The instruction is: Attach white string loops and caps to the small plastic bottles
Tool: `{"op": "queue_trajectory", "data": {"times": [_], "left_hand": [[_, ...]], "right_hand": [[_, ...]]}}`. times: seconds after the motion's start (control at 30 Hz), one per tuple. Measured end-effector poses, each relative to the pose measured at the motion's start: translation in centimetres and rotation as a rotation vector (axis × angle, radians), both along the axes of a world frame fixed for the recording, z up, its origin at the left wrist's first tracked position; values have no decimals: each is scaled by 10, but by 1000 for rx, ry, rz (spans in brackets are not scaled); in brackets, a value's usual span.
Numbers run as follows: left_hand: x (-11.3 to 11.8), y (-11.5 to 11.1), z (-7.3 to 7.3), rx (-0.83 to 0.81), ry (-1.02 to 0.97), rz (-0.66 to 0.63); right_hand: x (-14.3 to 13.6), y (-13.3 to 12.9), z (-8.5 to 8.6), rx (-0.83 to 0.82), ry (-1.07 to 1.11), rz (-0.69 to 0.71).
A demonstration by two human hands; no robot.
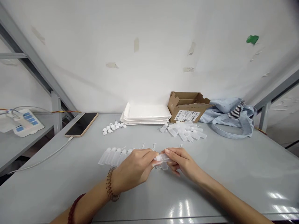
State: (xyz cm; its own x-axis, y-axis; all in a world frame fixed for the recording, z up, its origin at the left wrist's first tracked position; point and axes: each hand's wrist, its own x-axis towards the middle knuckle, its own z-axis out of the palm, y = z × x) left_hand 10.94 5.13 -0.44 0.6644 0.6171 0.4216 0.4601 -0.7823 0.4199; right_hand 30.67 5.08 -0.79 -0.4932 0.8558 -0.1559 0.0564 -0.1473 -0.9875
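Both hands meet near the middle of the grey table. My left hand point(137, 165) is closed on the white cap point(158, 158) at one end of a small translucent bottle point(164, 157). The body of that bottle, lying sideways, is pinched in my right hand point(179, 160). Behind and left of my left hand, several capped bottles point(112, 156) lie side by side in a row, partly hidden by the hand. More bottles show beneath the held one. Loose white caps point(114, 127) are scattered farther back on the left. A heap of translucent bottles point(184, 130) lies at the back right.
White padded envelopes point(147, 114) are stacked against the wall, beside an open cardboard box point(188, 107). A light blue cloth bag point(231, 118) lies to the right. At the left are a phone point(81, 124) with a white cable point(50, 161) and a power strip point(29, 121).
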Motion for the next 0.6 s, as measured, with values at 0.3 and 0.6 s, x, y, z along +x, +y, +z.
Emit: {"op": "queue_trajectory", "data": {"times": [0.3, 0.6], "left_hand": [[-2, 4, 4, -257, -136, 65], [-5, 5, 15, -379, -162, -22]], "right_hand": [[4, 0, -2, 735, -447, -32], [4, -4, 0, 752, -502, 186]]}}
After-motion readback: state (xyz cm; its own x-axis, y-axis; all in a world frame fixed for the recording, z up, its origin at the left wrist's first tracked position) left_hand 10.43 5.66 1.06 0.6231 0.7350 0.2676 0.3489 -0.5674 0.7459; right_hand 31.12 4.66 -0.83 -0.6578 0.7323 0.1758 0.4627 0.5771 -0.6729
